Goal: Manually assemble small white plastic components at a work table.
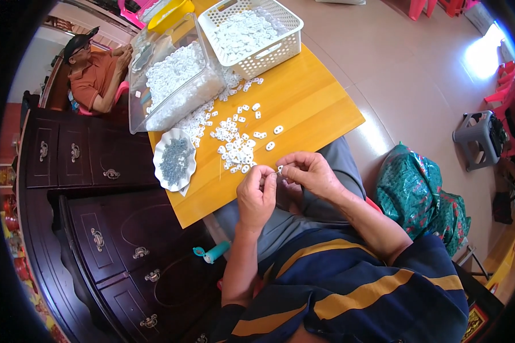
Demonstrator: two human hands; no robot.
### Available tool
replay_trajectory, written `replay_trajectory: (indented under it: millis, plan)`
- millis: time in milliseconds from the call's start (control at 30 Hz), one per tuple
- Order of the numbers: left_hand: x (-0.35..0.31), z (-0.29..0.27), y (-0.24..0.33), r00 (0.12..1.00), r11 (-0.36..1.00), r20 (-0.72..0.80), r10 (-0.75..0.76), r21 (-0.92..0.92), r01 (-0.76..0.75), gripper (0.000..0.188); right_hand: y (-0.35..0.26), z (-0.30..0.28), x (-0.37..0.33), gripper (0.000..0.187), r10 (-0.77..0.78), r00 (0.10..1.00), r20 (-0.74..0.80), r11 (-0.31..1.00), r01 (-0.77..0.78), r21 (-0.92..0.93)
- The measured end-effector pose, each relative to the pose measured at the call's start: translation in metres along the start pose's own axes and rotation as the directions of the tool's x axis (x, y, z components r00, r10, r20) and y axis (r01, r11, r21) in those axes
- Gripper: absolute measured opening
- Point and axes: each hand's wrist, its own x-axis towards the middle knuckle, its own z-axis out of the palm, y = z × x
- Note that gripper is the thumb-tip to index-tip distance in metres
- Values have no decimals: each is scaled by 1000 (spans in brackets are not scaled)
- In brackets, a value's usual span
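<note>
My left hand and my right hand meet over the near edge of the wooden table. Between the fingertips of my right hand is a small white plastic piece. The left fingers are pinched close against it; whatever they grip is too small to make out. Just beyond my hands lies a loose heap of white two-holed plastic pieces, with single ones scattered around. To the left, a white scalloped dish holds many small dark grey parts.
A clear bin and a white perforated basket, both full of white pieces, stand at the back. Dark drawers flank the left. A person sits far left. Green bags and a grey stool are right.
</note>
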Motion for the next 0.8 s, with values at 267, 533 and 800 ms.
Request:
replay_trajectory:
  millis: [267, 533, 800]
  plan:
    - [-1, 0, 2, 1000, 1000, 5, -25, -10, 26, 5, 2, 0, 0, 14, 11, 1000, 12, 1000, -11, -17]
    - [-1, 3, 3, 1000, 999, 12, -17, -38, 17, 5, 9, -3, 2, 13, -13, 1000, -2, 994, 13, -104]
    - [2, 4, 0, 999, 1000, 33, -10, -26, 11, 4, 9, -3, 0, 11, 11, 1000, -6, 998, -11, -68]
